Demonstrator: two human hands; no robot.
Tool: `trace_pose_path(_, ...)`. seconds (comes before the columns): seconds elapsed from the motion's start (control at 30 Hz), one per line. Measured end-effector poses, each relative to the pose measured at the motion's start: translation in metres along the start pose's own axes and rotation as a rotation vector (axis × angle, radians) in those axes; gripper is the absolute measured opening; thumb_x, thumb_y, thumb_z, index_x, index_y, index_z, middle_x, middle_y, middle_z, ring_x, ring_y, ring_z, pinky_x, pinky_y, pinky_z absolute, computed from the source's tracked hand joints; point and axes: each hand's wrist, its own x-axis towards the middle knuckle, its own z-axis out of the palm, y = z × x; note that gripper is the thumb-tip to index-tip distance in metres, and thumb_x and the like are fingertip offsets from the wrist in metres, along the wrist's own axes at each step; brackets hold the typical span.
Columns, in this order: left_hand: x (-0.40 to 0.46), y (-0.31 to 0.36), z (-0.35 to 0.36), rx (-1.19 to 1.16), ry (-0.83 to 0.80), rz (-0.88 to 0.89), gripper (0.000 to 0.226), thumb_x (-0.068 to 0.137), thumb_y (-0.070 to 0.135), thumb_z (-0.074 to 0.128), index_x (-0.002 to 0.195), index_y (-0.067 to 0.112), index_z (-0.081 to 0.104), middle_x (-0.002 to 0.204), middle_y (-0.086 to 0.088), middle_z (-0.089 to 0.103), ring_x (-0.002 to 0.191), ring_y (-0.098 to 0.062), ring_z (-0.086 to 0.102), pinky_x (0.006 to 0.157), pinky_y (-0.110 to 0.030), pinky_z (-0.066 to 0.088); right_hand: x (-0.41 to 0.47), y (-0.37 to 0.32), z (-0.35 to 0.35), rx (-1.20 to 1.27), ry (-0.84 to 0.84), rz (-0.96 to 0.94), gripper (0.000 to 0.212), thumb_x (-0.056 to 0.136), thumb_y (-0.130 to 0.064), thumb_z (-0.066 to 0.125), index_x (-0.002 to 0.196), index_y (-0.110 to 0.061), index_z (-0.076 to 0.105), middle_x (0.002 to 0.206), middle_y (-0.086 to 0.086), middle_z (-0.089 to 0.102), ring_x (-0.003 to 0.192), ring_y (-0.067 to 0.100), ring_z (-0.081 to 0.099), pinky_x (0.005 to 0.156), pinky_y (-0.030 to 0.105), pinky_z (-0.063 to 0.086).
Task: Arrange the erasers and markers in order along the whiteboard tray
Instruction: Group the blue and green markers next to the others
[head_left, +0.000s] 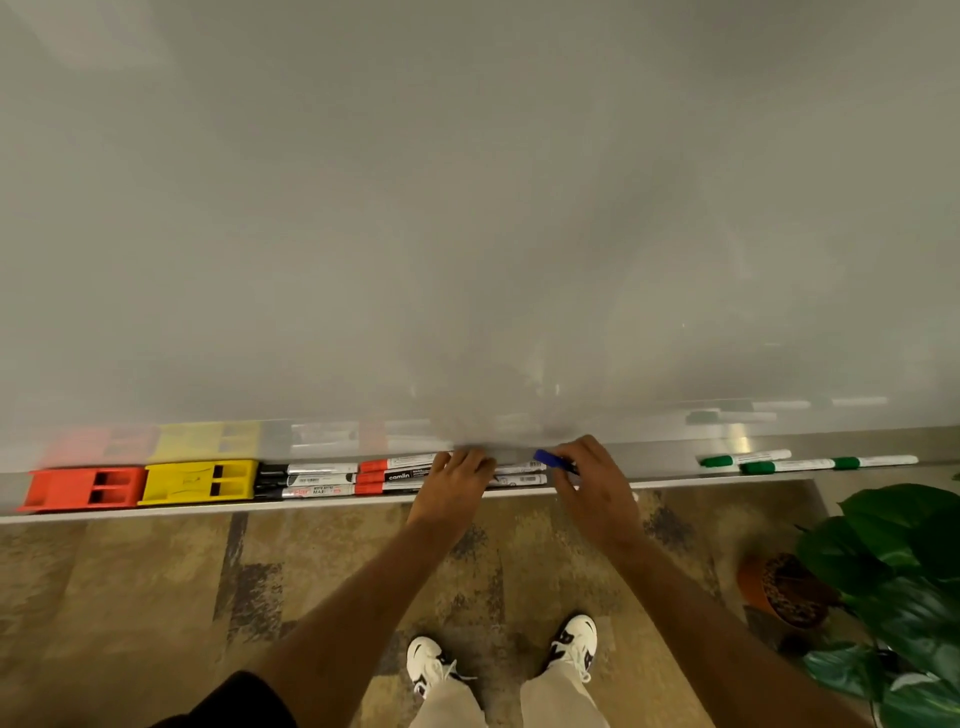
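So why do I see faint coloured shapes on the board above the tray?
Head view: the glossy whiteboard mirrors the red eraser, yellow eraser and green markers as blurry ghosts; a glare patch sits near the right, and the wide lens bends the tray.

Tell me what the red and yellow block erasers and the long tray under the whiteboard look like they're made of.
The red block eraser and yellow block eraser look like moulded plastic: solid bright colour, hard edges, rectangular cut-outs, slight sheen. The long whiteboard tray seems to be brushed metal, probably aluminium, judging by its grey satin surface and a bright glare patch near the green markers.
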Motion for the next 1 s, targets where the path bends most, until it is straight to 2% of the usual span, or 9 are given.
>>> trace_pose_path(0.13,-0.012,-0.009,-0.004,-0.025,0.035,-0.082,0.037,0.081,0.013,0.068,0.118,0.015,0.061,0.118,-0.004,0.062,0.114,-0.025,0.057,0.101,-0.042,0.043,0.017,-0.015,0.03,-0.196,-0.084,-0.152,0.014,0.087,-0.019,0.058,0.101,-0.02,0.061,0.099,-0.001,0.058,0.09,0.016,0.053,0.076,0.031,0.047)
trace_pose_path(0.23,-0.023,-0.017,-0.003,-0.042,0.054,-0.137,0.032,0.086,0.015,0.065,0.117,0.013,0.061,0.118,-0.005,0.062,0.114,-0.024,0.057,0.101,-0.043,0.044,0.019,-0.024,0.051,-0.311,-0.105,-0.231,0.013,0.084,-0.018,0.063,0.097,-0.019,0.062,0.097,0.001,0.06,0.09,0.021,0.057,0.077,0.035,0.049)
trace_pose_path(0.43,-0.032,-0.023,0.0,-0.109,0.096,-0.071,0.034,0.088,0.012,0.062,0.123,0.01,0.059,0.121,-0.006,0.061,0.113,-0.025,0.058,0.099,-0.04,0.047,0.018,-0.036,0.075,-0.418,-0.077,-0.157,0.03,0.07,-0.013,0.075,0.097,-0.019,0.061,0.099,0.001,0.06,0.097,0.026,0.053,0.079,0.038,0.044)
trace_pose_path(0.57,-0.036,-0.029,-0.004,-0.191,0.127,-0.135,0.04,0.093,0.012,0.053,0.133,0.013,0.051,0.133,-0.006,0.055,0.124,-0.023,0.05,0.108,-0.039,0.038,0.014,-0.042,0.084,-0.385,-0.017,-0.145,0.036,0.067,-0.012,0.077,0.1,-0.02,0.063,0.101,0.002,0.062,0.097,0.029,0.055,0.075,0.042,0.042)
trace_pose_path(0.67,-0.043,-0.033,-0.008,-0.23,0.145,-0.189,0.04,0.096,0.016,0.05,0.136,0.011,0.05,0.137,-0.008,0.053,0.128,-0.025,0.047,0.109,-0.039,0.035,0.015,-0.047,0.089,-0.313,0.029,-0.151,0.036,0.069,-0.011,0.076,0.102,-0.021,0.065,0.104,0.001,0.065,0.098,0.029,0.057,0.075,0.043,0.045)
trace_pose_path(0.83,-0.054,-0.039,-0.011,-0.194,0.188,-0.168,0.032,0.095,0.017,0.055,0.125,0.011,0.059,0.125,-0.008,0.062,0.117,-0.025,0.057,0.1,-0.041,0.044,0.014,-0.049,0.095,-0.329,-0.01,-0.143,0.045,0.069,-0.011,0.076,0.11,-0.022,0.063,0.112,-0.002,0.064,0.106,0.025,0.052,0.079,0.043,0.043)
trace_pose_path(1.0,-0.059,-0.034,-0.018,-0.207,0.241,-0.149,0.03,0.092,0.015,0.059,0.122,0.014,0.062,0.124,-0.003,0.062,0.115,-0.021,0.057,0.098,-0.04,0.045,0.006,-0.045,0.094,-0.338,-0.009,-0.175,0.05,0.072,-0.013,0.076,0.119,-0.018,0.059,0.117,0.001,0.063,0.111,0.022,0.048,0.087,0.045,0.044)
